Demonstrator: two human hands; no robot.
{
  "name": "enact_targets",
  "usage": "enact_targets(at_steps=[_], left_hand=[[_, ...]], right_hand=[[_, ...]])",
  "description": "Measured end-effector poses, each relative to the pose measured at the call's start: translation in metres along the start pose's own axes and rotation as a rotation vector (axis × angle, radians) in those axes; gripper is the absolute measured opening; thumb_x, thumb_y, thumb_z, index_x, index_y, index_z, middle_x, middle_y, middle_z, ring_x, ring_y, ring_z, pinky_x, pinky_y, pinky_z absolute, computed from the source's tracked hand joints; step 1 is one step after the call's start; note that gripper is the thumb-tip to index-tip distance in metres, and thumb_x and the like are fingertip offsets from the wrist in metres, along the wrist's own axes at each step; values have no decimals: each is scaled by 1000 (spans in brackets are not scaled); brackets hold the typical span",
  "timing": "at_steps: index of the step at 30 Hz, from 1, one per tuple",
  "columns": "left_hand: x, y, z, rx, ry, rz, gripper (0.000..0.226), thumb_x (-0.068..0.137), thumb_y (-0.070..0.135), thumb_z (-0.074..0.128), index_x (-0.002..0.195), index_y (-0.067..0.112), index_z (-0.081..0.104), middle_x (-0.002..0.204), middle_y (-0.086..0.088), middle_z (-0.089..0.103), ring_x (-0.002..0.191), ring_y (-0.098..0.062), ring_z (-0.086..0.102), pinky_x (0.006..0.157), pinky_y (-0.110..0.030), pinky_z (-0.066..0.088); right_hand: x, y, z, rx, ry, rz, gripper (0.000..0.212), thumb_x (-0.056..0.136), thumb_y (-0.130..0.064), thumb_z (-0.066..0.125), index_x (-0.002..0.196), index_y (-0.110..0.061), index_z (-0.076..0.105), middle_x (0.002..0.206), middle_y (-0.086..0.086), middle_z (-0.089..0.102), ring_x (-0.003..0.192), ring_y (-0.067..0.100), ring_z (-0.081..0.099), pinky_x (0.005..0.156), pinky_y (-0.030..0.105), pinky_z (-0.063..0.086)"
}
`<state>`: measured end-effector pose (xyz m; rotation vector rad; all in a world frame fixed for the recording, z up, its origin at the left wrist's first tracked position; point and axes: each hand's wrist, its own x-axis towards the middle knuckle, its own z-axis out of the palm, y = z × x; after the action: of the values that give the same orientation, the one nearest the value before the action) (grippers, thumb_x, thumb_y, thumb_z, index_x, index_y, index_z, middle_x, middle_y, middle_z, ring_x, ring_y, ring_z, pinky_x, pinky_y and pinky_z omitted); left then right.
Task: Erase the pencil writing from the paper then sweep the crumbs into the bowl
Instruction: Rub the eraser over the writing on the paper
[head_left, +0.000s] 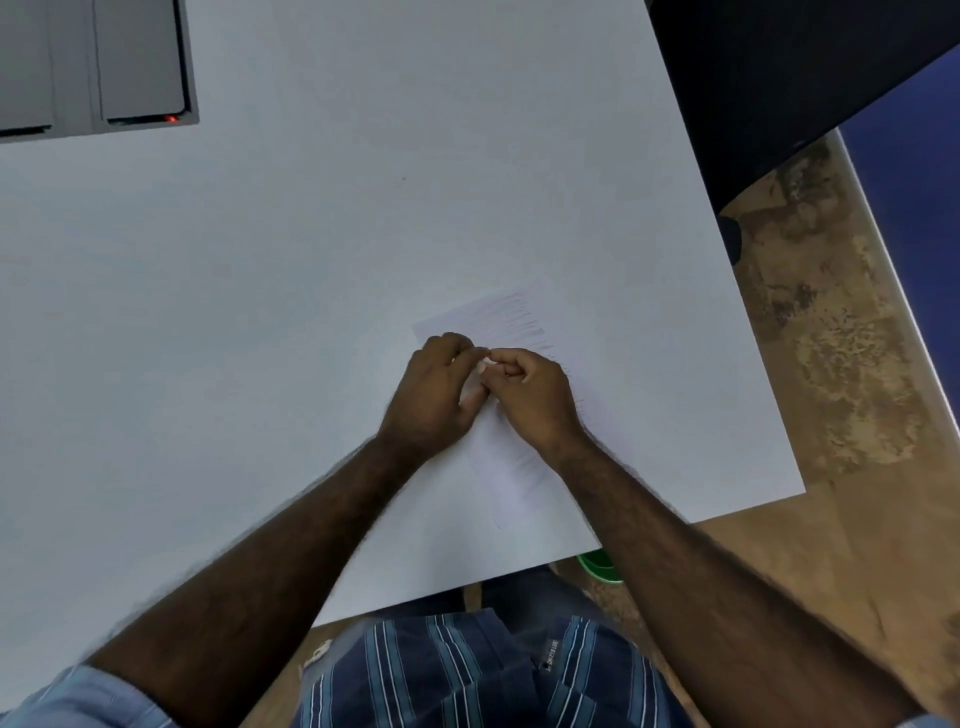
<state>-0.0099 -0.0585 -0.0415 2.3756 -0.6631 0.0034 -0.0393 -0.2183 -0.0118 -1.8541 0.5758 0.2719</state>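
- Basically, white table (322, 249) fills most of the frame; its near edge runs diagonally across the lower centre, with patchy brown floor (841, 395) to the right.
- Dark block (810, 67) fills the upper right corner and overlaps the table's far right edge; grey panel (93, 62) with a small red light sits upper left. Both are well apart from the work.
- Paper (511, 322) lies tilted, centre-right of the frame, near the table's right side. Faint pencil strokes still show on its upper part, so erasing looks unfinished.
- Left hand (434, 392) and right hand (535, 395) meet over the paper's middle, fingers curled and fingertips touching.
- Small pale bit shows between the fingertips, probably the eraser (483, 365); too small to say which hand pinches it. Likely being reseated for a firmer hold.
- Green bowl (597, 564) peeks out below the table's near edge, lower centre-right, mostly hidden by the right forearm. Probably parked there to catch crumbs swept off the edge.
- Crumbs aren't discernible.
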Motion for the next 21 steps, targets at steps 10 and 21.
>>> enact_targets(at_steps=[10, 21], left_hand=[[0, -40, 1, 192, -24, -60, 62, 100, 43, 60, 146, 2, 50, 146, -16, 53, 137, -32, 47, 115, -46, 35], [-5, -52, -7, 272, -306, -227, 99, 93, 76, 43, 164, 18, 7, 172, -1, -6, 157, -19, -14, 126, -55, -2]], right_hand=[[30, 16, -11, -45, 149, -29, 24, 90, -23, 84, 112, -16, 78, 92, -3, 78, 88, 14, 75, 85, 28, 63], [52, 8, 4, -283, 132, -304, 14, 90, -15, 82, 104, -11, 79, 99, -1, 76, 91, 15, 70, 88, 36, 62]])
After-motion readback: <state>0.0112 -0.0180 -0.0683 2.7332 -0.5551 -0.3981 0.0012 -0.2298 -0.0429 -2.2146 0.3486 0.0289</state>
